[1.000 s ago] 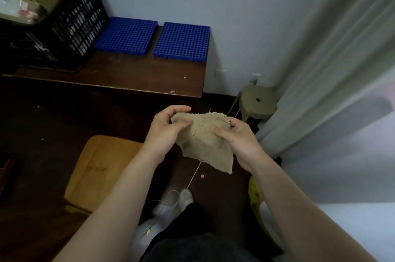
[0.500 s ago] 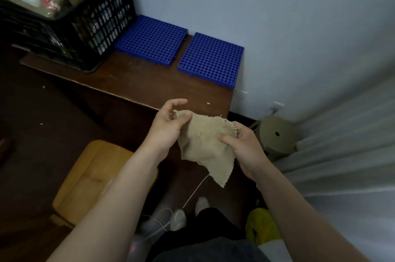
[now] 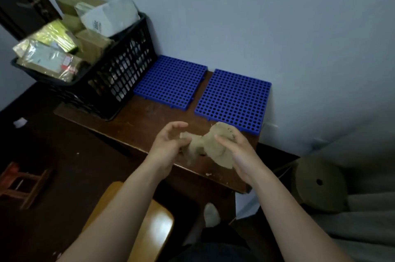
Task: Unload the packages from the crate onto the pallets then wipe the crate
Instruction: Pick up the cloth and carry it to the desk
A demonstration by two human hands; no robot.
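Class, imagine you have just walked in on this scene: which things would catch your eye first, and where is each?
Two bright blue perforated plastic pallets lie side by side, bare, at the back of the dark wooden table. To their left stands a black plastic lattice crate heaped with packages. In front, the left hand and right hand hold a beige frayed cloth.

Cloth [image 3: 210,146] now bunched between left hand [image 3: 168,144] and right hand [image 3: 237,150], raised over the table [image 3: 139,120].
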